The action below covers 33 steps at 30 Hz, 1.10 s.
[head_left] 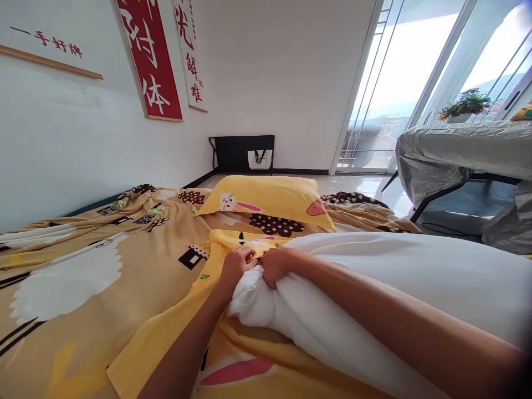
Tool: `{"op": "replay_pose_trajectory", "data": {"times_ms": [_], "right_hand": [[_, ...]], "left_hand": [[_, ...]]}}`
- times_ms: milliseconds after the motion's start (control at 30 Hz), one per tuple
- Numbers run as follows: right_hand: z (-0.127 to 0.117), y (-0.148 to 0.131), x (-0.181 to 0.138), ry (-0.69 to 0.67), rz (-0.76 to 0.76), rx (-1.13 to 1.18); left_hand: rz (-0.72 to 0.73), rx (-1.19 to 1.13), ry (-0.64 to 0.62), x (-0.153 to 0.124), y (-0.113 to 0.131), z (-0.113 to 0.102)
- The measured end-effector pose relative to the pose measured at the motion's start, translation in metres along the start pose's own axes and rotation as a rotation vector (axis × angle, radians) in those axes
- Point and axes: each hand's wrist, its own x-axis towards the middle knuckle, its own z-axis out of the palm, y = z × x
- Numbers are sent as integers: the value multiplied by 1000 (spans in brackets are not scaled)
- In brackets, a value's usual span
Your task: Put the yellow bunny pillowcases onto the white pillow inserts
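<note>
two bare hands work close together over a bed; take them as the centre of a clock. the left hand [240, 260] has its fingers curled on the edge of a yellow pillowcase [178, 324], thumb side toward the right hand [276, 266]. the right hand is clamped on a bunched corner of a plump white insert [374, 255], probably a pillow. the insert stretches from three to five o'clock, under and beside the right forearm. the pillowcase lies mostly flat from six to eight o'clock, with a printed fold just beyond the fingers at twelve.

farther off at twelve, a plump pillow in yellow rabbit print [274, 194] rests on a tan patterned blanket [149, 266], so one pillow looks finished. the second seems barely begun: corner and cloth meet at the hands, while most of the white bulk lies bare and outside the case.

a red wall scroll [152, 61] hangs at eleven; a glass door [374, 105] stands between one and two.
</note>
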Motion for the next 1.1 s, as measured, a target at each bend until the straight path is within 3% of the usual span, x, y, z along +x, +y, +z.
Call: {"op": "replay_pose_trajectory", "data": {"times_ms": [167,367,533,667,767,867,1100], "right_hand": [[6,-6,-20,79,45,-80],[17,-16,-35,252,30,-60],[22,-19,-44,297,54,-59],[16,-18,-40,251,65,-51],[10,-20,-37,203,59,-32],[9,-22,-39,197,56,-25],[9,-23,-46,195,44,-21]], "left_hand": [[45,-21,-70,-7,-15,3],[89,-19,-37,-14,-30,4],[147,59,2,-22,-17,-6],[123,149,101,-56,1,-31],[82,163,-134,-88,6,-48],[110,255,-341,-108,11,-50],[165,625,-448,-111,36,-40]]}}
